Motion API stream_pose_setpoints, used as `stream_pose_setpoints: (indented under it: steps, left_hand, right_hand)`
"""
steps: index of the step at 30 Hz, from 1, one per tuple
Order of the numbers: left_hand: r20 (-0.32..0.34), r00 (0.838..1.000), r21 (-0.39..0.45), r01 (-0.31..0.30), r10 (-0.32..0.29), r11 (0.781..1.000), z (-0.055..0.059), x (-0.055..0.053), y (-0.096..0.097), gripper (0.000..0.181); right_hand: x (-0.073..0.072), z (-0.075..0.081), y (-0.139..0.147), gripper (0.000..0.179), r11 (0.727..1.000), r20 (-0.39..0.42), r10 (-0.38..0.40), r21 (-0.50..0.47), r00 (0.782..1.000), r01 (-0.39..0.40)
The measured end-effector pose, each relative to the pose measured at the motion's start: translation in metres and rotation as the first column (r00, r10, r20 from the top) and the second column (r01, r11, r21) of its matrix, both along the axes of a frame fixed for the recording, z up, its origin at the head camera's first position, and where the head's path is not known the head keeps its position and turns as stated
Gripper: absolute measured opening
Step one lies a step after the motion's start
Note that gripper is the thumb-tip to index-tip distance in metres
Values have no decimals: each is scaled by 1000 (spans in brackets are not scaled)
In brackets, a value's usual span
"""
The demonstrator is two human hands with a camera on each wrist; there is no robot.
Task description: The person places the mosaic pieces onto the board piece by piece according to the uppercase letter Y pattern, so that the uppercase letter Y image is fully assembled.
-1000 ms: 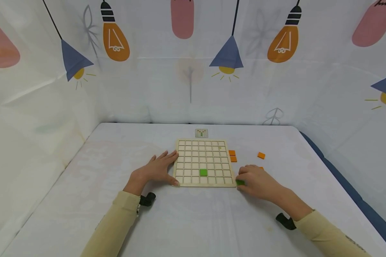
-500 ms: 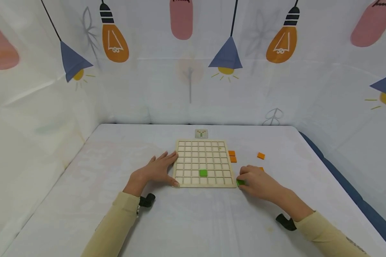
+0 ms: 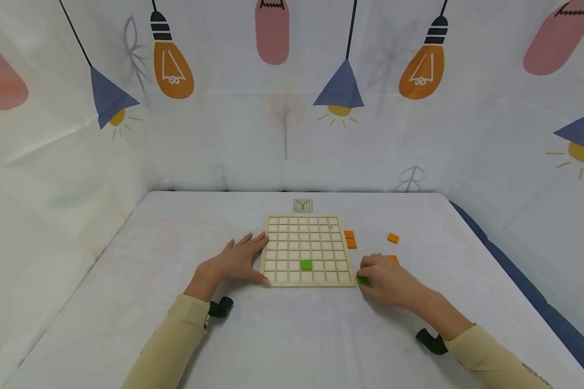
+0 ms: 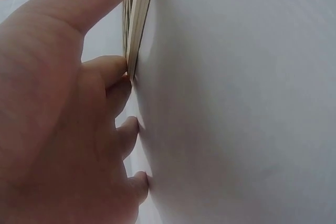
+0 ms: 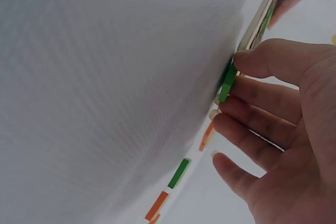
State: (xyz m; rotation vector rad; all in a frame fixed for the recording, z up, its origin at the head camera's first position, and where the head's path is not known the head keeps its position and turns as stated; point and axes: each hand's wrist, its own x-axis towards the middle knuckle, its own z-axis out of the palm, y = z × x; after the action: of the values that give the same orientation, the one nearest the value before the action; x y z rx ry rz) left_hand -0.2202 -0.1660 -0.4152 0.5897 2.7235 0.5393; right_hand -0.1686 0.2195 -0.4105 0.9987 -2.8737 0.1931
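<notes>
A square wooden grid board (image 3: 292, 285) lies on the white table, with one green tile (image 3: 306, 265) in a cell of its lower middle. My left hand (image 3: 231, 266) is spread at the board's left edge, thumb at the near corner and fingertips along the side. By the near right corner, my right hand (image 3: 388, 281) pinches another green tile (image 5: 228, 83) between thumb and fingers, close over the table. Part of that tile is covered by the fingers in the head view.
Two orange tiles (image 3: 350, 240) sit against the board's right side. A loose orange tile (image 3: 393, 237) lies farther right, and more orange and green tiles are partly behind the right hand. A small printed pattern card (image 3: 303, 205) lies beyond the board.
The head view has tilted up slightly. My right hand has shifted a little with its green tile, and a green edge now shows behind the knuckles. The left hand stays put.
</notes>
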Motion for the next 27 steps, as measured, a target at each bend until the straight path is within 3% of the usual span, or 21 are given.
stream_pose_setpoints:
  steps: [9,27]
  left_hand:
    - [4,1000,-7,4,-4,1000,1,1,0,118]
    - [3,1000,-6,9,-9,1000,-2,0,-1,118]
  right_hand:
    - [2,3,-4,10,1000,19,-30,10,999,30]
    - [-5,3,-14,12,999,-19,-27,-38,999,26]
